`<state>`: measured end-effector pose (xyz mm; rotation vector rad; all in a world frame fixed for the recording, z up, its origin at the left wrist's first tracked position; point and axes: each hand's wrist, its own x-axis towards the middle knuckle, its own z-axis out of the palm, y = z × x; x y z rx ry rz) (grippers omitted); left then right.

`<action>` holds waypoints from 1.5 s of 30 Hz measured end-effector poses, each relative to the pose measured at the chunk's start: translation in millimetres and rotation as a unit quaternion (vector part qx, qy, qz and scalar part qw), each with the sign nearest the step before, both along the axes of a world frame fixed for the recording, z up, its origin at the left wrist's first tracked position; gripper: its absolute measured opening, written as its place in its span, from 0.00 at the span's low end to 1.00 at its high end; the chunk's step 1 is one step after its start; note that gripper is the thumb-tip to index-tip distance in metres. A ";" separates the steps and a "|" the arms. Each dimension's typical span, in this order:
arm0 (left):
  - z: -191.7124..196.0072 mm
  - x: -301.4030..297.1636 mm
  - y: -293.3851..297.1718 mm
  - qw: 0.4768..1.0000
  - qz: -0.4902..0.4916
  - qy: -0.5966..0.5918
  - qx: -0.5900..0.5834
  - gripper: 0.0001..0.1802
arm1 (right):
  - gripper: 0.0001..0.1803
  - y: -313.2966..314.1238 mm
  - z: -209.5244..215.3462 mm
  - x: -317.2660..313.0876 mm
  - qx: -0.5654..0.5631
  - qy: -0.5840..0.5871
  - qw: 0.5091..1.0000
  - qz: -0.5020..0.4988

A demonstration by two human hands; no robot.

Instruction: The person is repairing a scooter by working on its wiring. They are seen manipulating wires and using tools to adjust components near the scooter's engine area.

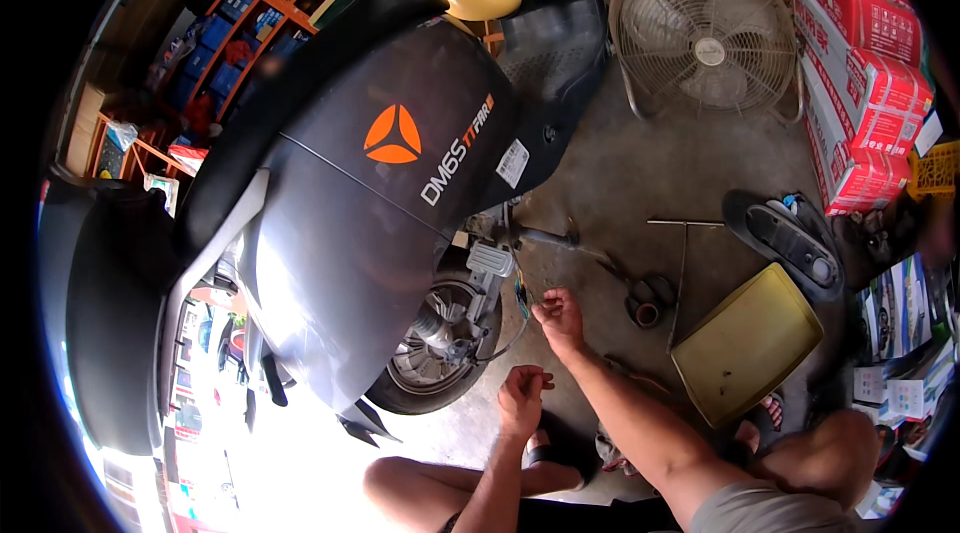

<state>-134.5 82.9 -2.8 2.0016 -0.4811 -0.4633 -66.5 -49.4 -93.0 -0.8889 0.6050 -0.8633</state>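
A dark grey electric scooter (360,203) fills the left and middle, its rear wheel (440,333) low beside my hands. Thin coloured wires (521,295) hang near the wheel. My right hand (560,319) is closed in a pinch at the lower end of these wires, its fingertips against them. Closer to me, my left hand (522,399) is raised with thumb and fingers pressed together. Whatever it may hold is too small to make out. A black cable (512,341) curves between the wheel and my hands.
A yellow tray (748,345), a T-handle wrench (684,263), a roll of black tape (648,313) and a black plastic cover (785,245) lie on the floor to the right. Farther back stand a floor fan (705,43) and stacked red-and-white boxes (865,83).
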 end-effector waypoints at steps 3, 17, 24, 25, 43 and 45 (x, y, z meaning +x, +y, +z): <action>-0.6 -0.6 -0.3 1.000 -0.010 -0.012 0.007 0.06 | 0.12 5.6 1.9 1.3 -0.095 0.063 0.993 -0.006; -3.4 -4.0 1.2 0.999 0.010 0.024 0.026 0.07 | 0.04 -43.1 31.1 -13.4 0.267 -0.081 0.901 0.331; -3.5 -5.3 0.6 0.999 0.023 0.028 0.033 0.06 | 0.10 -36.3 34.2 -1.9 -0.054 0.000 0.968 0.244; -4.5 -5.4 0.6 0.999 0.021 0.033 0.031 0.06 | 0.11 -34.0 31.8 1.4 -0.111 0.039 0.971 0.207; 162.3 -24.6 3.2 0.886 -0.360 -0.126 0.264 0.12 | 0.08 -49.7 35.8 -1.0 -0.002 0.055 0.963 0.265; 165.4 -23.5 -1.6 0.858 -0.402 -0.130 0.294 0.13 | 0.08 -52.8 36.9 -3.1 0.036 0.017 0.954 0.298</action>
